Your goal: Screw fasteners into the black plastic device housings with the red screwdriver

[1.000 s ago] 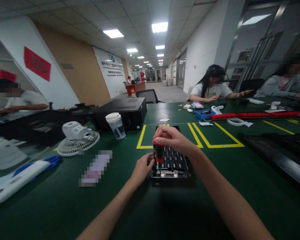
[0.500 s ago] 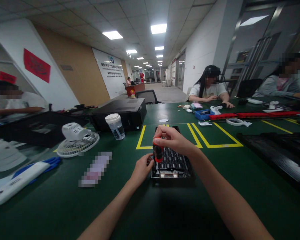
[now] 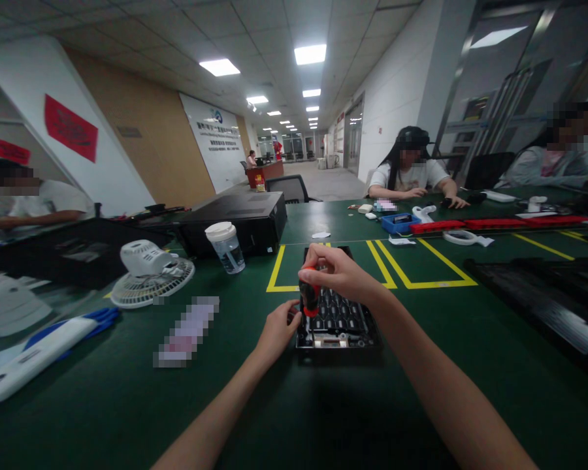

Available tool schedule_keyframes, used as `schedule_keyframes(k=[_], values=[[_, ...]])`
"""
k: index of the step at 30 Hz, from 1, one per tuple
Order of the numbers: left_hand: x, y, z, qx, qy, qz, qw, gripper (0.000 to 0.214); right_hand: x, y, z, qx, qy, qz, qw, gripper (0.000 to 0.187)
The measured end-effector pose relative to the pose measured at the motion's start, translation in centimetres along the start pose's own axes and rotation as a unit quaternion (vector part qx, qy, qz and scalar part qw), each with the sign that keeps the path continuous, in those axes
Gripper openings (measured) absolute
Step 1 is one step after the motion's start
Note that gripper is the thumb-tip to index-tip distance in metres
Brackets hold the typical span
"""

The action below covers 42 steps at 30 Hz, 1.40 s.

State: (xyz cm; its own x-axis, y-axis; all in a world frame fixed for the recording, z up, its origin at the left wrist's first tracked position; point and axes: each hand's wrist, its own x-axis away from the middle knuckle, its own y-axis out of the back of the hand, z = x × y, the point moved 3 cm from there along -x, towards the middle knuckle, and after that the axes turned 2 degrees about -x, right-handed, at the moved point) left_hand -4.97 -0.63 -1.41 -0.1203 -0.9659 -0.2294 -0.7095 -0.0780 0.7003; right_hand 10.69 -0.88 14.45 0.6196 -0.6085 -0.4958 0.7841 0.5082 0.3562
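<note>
A black tray-like device with rows of dark cells lies on the green table in front of me. My right hand is closed round the top of a red and black screwdriver, which stands upright over the device's near left corner. My left hand is curled against the left edge of the device, fingers bent onto it beside the screwdriver's shaft. The tip of the screwdriver is hidden among the cells.
To the left stand a clear cup with a white lid, a white desk fan lying face up, and a black computer case. Yellow tape lines mark the table. A blue box and red strips lie beyond. Other people sit around the table.
Almost nothing has changed: my right hand has shifted slightly on the screwdriver handle, and both hands stay at the device.
</note>
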Motion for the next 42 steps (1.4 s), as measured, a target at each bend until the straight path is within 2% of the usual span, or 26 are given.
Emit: schedule_keyframes(k=[12, 22, 42], values=[[0.01, 0.09, -0.46, -0.002, 0.018, 0.002, 1.000, 0.032, 0.05, 0.01, 0.09, 0.037, -0.001, -0.026, 0.999, 0.024], [-0.05, -0.04, -0.19, -0.020, -0.005, -0.007, 1.000, 0.030, 0.16, -0.05, 0.27, 0.057, -0.013, -0.045, 0.997, 0.025], [-0.09, -0.12, -0.35, -0.013, 0.007, -0.003, 1.000, 0.030, 0.20, -0.23, 0.06, 0.095, -0.013, -0.093, 0.991, 0.027]])
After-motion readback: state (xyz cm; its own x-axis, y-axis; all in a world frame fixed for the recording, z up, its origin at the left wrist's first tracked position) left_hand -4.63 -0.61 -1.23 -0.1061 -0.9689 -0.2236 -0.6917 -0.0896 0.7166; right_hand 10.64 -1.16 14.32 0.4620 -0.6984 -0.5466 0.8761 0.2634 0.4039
